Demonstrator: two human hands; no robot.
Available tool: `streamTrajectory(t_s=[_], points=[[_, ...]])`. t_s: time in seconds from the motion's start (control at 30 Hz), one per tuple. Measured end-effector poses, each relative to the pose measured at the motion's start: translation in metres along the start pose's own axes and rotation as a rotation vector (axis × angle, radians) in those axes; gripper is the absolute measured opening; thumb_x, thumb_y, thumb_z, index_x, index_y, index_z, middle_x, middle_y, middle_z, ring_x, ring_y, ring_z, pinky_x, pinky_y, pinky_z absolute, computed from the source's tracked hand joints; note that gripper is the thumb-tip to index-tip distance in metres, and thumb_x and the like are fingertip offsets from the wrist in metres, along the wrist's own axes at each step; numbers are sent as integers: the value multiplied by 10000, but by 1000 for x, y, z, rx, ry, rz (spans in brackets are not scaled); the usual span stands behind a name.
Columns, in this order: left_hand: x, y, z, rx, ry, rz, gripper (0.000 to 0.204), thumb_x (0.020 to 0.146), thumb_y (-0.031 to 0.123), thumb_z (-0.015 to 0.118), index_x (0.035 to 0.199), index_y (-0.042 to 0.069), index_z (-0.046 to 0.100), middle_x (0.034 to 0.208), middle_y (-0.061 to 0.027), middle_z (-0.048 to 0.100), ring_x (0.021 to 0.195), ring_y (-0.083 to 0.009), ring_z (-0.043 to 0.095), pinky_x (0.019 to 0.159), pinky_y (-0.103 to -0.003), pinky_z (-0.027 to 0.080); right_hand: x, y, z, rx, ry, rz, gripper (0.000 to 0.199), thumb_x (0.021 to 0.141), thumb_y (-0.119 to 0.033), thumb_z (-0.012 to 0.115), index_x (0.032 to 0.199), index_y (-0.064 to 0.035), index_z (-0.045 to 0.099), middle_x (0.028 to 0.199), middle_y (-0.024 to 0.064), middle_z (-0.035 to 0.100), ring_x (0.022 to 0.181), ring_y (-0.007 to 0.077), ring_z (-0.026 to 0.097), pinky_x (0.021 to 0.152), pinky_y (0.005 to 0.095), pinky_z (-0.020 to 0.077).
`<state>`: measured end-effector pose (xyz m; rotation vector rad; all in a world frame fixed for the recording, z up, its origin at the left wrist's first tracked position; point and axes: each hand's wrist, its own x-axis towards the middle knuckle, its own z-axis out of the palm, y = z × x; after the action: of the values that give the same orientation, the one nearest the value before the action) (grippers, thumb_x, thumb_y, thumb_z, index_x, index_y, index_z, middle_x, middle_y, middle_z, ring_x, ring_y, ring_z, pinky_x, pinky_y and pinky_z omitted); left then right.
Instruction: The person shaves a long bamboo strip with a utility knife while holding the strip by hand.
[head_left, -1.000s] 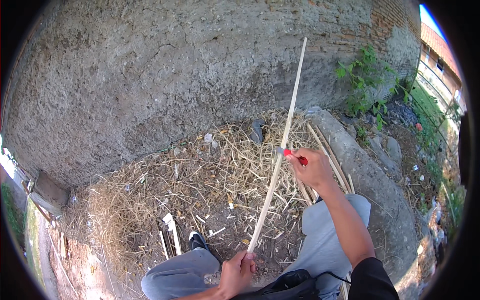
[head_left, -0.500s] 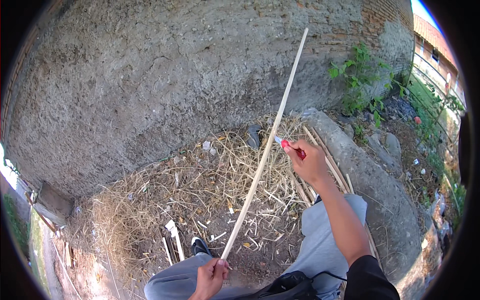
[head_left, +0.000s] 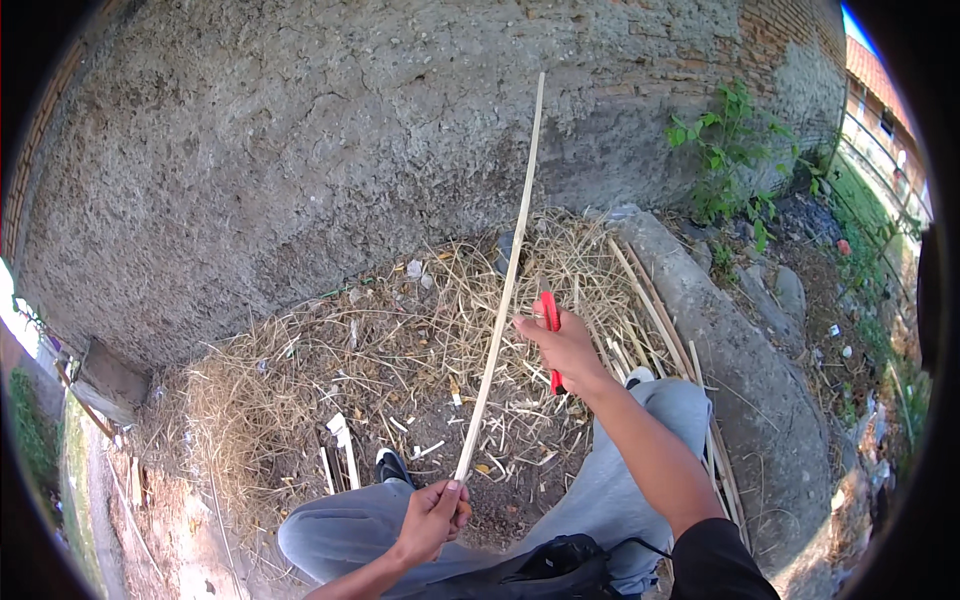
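Observation:
A long pale bamboo strip (head_left: 508, 275) runs from low near my lap up toward the wall. My left hand (head_left: 432, 518) grips its lower end above my grey-trousered knee. My right hand (head_left: 563, 343) is closed on a red-handled knife (head_left: 551, 334) beside the strip, about halfway along it, thumb close to the strip. Whether the blade touches the strip is hidden by my fingers.
A rough plastered wall (head_left: 300, 150) rises ahead. Dry straw and shavings (head_left: 330, 370) cover the ground at my feet. More bamboo strips (head_left: 650, 310) lie along a concrete kerb (head_left: 740, 360) at right, with weeds (head_left: 725, 150) beyond. A black bag (head_left: 560, 565) rests in my lap.
My right hand with the knife has slid down the strip toward me. My left hand shifted slightly left and back, and the strip's top has tilted more upright.

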<state>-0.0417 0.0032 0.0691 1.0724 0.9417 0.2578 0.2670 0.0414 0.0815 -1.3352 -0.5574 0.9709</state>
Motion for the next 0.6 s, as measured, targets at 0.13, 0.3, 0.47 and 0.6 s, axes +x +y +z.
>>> streamTrajectory(t_s=[0.13, 0.3, 0.47, 0.6], points=[[15, 0, 3, 38, -78, 30, 292, 1070, 268, 395, 964, 28, 521, 665, -53, 528, 465, -60, 354, 409, -222, 290, 5, 0, 3, -19, -2, -85, 340, 873, -217, 751, 1102, 11, 646, 754, -18, 588, 576, 60, 464, 528, 256, 370], [43, 16, 8, -36, -263, -50, 327, 1072, 301, 371, 972, 31, 525, 715, -74, 565, 492, -109, 431, 450, -252, 363, 12, -2, 0, -163, 120, -257, 248, 892, -196, 716, 933, 48, 697, 692, 14, 605, 593, 74, 490, 549, 288, 393], [60, 30, 21, -107, -112, 0, 317, 1071, 282, 373, 1034, 21, 548, 736, -34, 546, 513, -72, 367, 461, -229, 302, 6, -23, -1, -351, 247, -396, 271, 914, -206, 702, 982, 54, 675, 703, -4, 574, 600, 54, 447, 533, 279, 367], [60, 56, 29, -45, -80, 104, 309, 1066, 274, 396, 1012, 15, 557, 687, -16, 513, 482, -46, 287, 430, -227, 225, -11, -20, 0, -788, 245, -793, 489, 958, -387, 596, 1190, 43, 597, 955, 191, 674, 765, 285, 673, 679, 424, 516]])
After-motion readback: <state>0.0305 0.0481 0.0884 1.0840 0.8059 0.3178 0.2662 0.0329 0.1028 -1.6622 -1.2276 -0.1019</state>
